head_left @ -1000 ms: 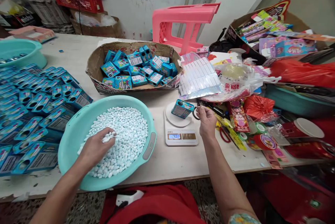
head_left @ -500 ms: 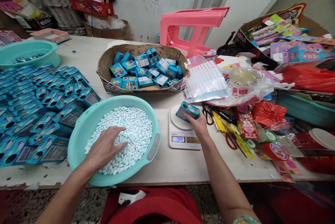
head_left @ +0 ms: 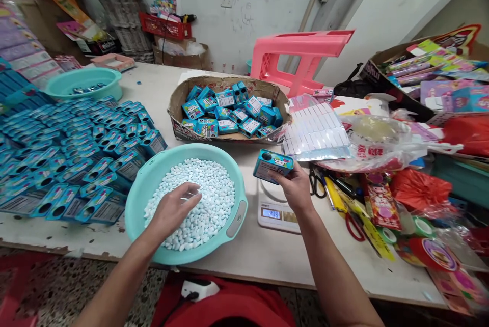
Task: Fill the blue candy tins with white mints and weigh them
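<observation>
My left hand (head_left: pixel 176 211) is over the pile of small white pellet-like sweets (head_left: pixel 212 192) inside a turquoise basin (head_left: pixel 133 210). Its fingers and thumb are apart, and I make out nothing held between them. In my right hand (head_left: pixel 296 187) is a small blue printed box (head_left: pixel 273 165), tilted, with a round dark hole at one end of its top. The box is above a white digital scale (head_left: pixel 278 215), whose plate is partly hidden by the box and hand. The scale's display is lit.
Many similar blue boxes (head_left: pixel 95 164) stand packed at the left. A cut-down cardboard box (head_left: pixel 229 139) holds more behind the basin. Scissors (head_left: pixel 316 183), pens, tape and bags clutter the right. A pink plastic stool (head_left: pixel 301 42) and a second basin (head_left: pixel 114 76) are farther back.
My right hand has raised the blue box off the scale, and the displayed number has changed. The left hand stays over the sweets, its fingers closer together. The camera view has shifted left.
</observation>
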Available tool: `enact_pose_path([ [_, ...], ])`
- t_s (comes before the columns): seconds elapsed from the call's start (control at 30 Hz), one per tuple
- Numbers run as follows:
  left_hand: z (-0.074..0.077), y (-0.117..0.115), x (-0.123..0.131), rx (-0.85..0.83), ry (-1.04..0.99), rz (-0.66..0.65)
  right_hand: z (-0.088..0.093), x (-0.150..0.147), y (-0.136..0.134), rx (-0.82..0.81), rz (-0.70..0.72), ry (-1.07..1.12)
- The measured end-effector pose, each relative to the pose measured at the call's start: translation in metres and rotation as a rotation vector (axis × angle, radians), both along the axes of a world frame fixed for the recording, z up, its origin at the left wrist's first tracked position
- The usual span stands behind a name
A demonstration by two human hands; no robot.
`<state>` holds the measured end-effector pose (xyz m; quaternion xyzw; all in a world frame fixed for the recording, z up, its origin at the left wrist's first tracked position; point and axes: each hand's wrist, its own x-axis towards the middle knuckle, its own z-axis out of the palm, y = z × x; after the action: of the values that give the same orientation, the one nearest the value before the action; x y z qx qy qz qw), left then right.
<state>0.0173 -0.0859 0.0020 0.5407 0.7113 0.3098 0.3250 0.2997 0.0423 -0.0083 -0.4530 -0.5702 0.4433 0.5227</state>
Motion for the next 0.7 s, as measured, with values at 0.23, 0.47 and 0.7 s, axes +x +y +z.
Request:
enact_pose_path([
  [0.23, 0.009, -0.003, 0.008, 0.047, 0.028, 0.009, 0.015, -0.059, -0.023, 0.016, 0.293, -0.028],
  [0.47, -0.014, -0.016, 0.017, -0.076, 0.441, -0.480, 0.013, -0.081, -0.038, -0.025, 0.389, -0.054],
  [0.7, 0.004, -0.008, -0.018, 0.028, 0.015, -0.043, 0.014, -0.089, -0.047, 0.041, 0.444, -0.189],
])
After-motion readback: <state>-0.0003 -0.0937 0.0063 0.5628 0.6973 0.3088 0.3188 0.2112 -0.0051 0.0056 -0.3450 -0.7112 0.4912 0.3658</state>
